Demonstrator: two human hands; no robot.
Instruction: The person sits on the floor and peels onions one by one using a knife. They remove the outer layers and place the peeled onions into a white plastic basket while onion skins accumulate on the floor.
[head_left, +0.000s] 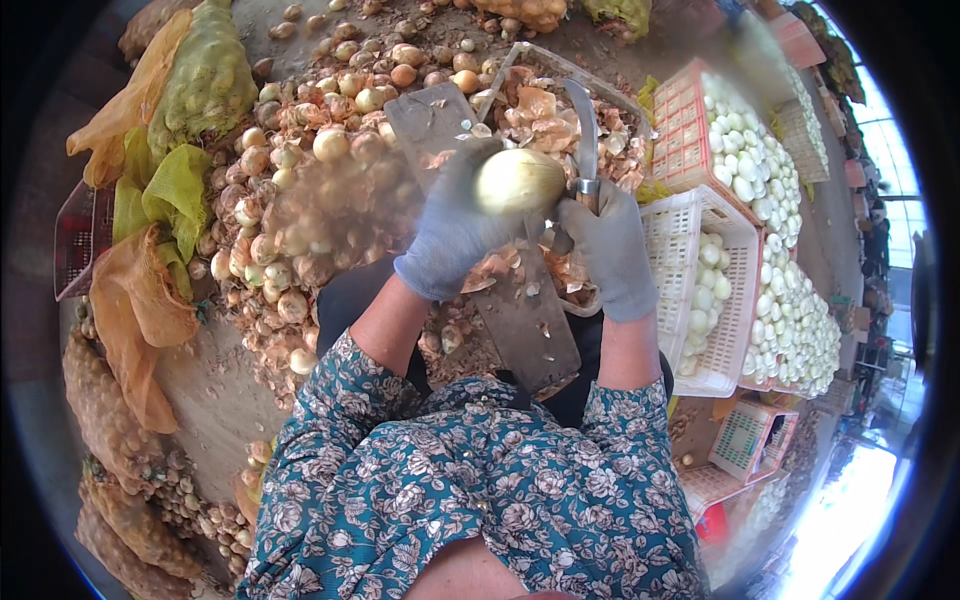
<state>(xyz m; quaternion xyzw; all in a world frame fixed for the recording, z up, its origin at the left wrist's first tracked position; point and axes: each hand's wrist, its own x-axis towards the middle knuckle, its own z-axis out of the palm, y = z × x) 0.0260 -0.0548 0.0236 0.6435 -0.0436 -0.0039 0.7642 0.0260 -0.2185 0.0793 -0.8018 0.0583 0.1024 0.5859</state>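
A pale, peeled-looking onion (520, 181) rests in my gloved left hand (461, 225), its fingers curled around the left side. My right hand (611, 244), also in a grey glove, grips the wooden handle of a curved knife (586, 131). The blade points away from me and stands just right of the onion. Beneath both hands runs a worn wooden board (525, 315), scattered with bits of skin. Beyond the hands, a plastic crate (499, 82) holds loose brown onion skins (536, 120).
Unpeeled onions (300, 187) lie heaped on the left. At right, a white crate (739, 300) holds some peeled onions, beside a red crate (675, 131) full of them. Mesh sacks (202, 82) stand at the far left, and empty orange netting (139, 300) lies nearer.
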